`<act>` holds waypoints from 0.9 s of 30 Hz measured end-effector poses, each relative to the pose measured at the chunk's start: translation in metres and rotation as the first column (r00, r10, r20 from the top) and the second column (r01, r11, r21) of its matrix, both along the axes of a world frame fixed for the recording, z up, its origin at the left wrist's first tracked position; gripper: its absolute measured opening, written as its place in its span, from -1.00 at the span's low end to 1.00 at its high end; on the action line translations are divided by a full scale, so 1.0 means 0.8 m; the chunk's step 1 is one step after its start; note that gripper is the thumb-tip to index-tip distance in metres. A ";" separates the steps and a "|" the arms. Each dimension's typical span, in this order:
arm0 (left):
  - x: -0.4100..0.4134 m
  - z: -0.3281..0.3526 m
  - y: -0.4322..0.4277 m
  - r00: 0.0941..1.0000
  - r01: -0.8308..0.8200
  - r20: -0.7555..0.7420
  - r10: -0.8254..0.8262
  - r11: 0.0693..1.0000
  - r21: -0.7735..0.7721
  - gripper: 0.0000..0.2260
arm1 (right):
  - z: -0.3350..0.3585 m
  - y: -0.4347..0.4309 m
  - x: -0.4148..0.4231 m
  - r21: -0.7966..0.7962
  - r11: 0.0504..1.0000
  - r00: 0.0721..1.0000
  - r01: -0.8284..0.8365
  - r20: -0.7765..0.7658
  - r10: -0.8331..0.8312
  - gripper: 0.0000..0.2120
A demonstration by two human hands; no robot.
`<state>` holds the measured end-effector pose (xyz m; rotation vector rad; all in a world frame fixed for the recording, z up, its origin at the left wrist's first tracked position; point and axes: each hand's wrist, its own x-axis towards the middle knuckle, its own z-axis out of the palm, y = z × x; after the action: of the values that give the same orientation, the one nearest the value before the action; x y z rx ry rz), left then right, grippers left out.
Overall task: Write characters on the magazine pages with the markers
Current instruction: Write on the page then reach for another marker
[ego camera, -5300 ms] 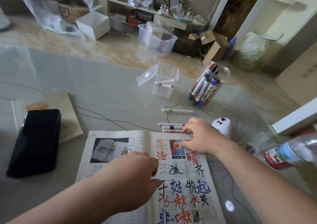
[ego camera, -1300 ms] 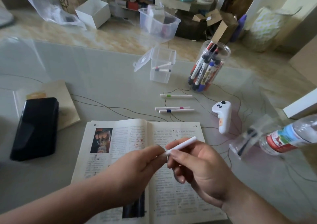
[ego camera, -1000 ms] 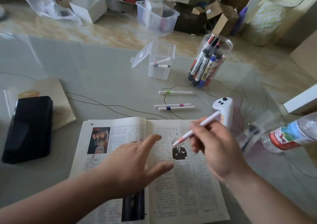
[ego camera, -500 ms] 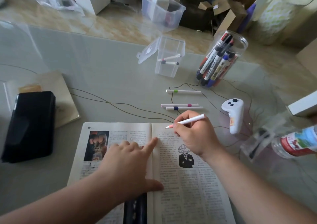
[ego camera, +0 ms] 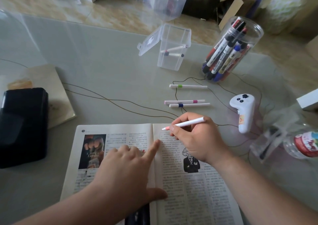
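White marker, pink tip: where is it now? (asker)

In the right hand, with thumb and fingers pinched round the barrel near the tip. The tip points left at the top left corner of the right-hand page of the magazine. I cannot tell whether it touches the paper. (describer)

What has changed? (asker)

A few seconds ago the open pages were full of coloured characters. Now a fresh spread shows, with print and two pictures but no writing on the right page. A second ago the marker was held up off the page, and it has since come down to the corner. The left hand has settled flat across the fold, fingers spread, forefinger along the gutter and thumb on the right page. My reading is that the first character on this page is about to begin. (describer)

Is there room to move? (asker)

The right page is open below and to the right of the tip, apart from a small portrait under the wrist. The magazine's top edge is just above the tip. Beyond it lie three spare markers and thin cables on the table, near the knuckles. A white controller sits near the hand's right side, with a water bottle further right. A jar of whiteboard markers stands well back. (describer)
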<state>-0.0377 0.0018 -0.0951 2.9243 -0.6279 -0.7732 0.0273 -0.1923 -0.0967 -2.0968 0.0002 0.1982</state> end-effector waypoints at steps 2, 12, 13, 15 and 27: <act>-0.001 -0.001 0.000 1.000 0.003 -0.002 -0.003 1.000 0.002 0.03 | 0.002 0.002 -0.002 -0.032 0.999 1.000 -0.013 0.002 0.013 -0.88; -0.001 0.000 -0.002 1.000 -0.007 -0.011 0.007 1.000 0.017 0.03 | 0.000 -0.003 0.003 -0.070 0.992 0.995 0.104 0.009 -0.103 -0.83; -0.001 0.000 -0.001 1.000 -0.010 -0.014 0.010 1.000 0.014 0.03 | 0.000 -0.005 0.003 -0.054 0.993 0.995 0.101 0.007 -0.101 -0.84; -0.001 0.000 -0.002 1.000 -0.016 -0.016 0.016 1.000 0.011 0.03 | 0.000 -0.005 0.002 -0.012 0.998 0.998 0.065 0.010 -0.065 -0.87; -0.001 0.002 -0.004 1.000 -0.015 -0.013 0.016 1.000 0.022 0.02 | 0.003 -0.001 -0.004 -0.090 0.996 0.999 -0.012 -0.035 0.009 -0.86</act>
<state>-0.0383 -0.0014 -0.0933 2.9371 -0.5990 -0.8023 0.0243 -0.1928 -0.0944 -2.1834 0.0188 0.2443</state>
